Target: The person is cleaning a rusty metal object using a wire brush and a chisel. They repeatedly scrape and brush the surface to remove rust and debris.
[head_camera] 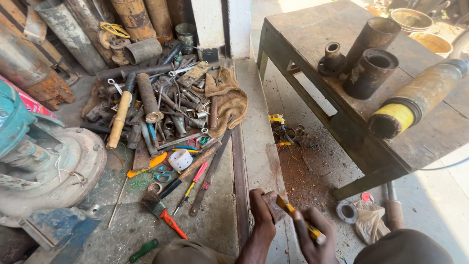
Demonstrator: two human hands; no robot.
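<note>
**Low down: two hands worked a yellow-handled tool on a small metal part**

Seen from a head cam looking down at a gritty concrete ledge. L hand (264, 211) was closed tight around a small dark metal part (272, 204), thumb and fingers wrapped, held just above the ledge (256, 146). R hand (312, 239) was fisted around the yellow handle of a hand tool (298, 217), prob. a file or blade; its tip met the part. Exact tool type couldn't be told.

Doing it well, by my read: keep the part pinned firm, keep strokes short and angled away from the holding fingers, and brace wrists close to the body.

Pose: both forearms came up from the bottom edge, wrists bent inward, hands nearly touching, between the knees.

To the left lay a heap of tools on the floor: a white tape roll (180, 159), a red-handled brush (160, 209), a green screwdriver (144, 250), rusty pipes, a brown rag (228, 98). To the right stood a worn wooden bench (303, 29) with steel cylinders and a yellow-ended tube (415, 100).
</note>
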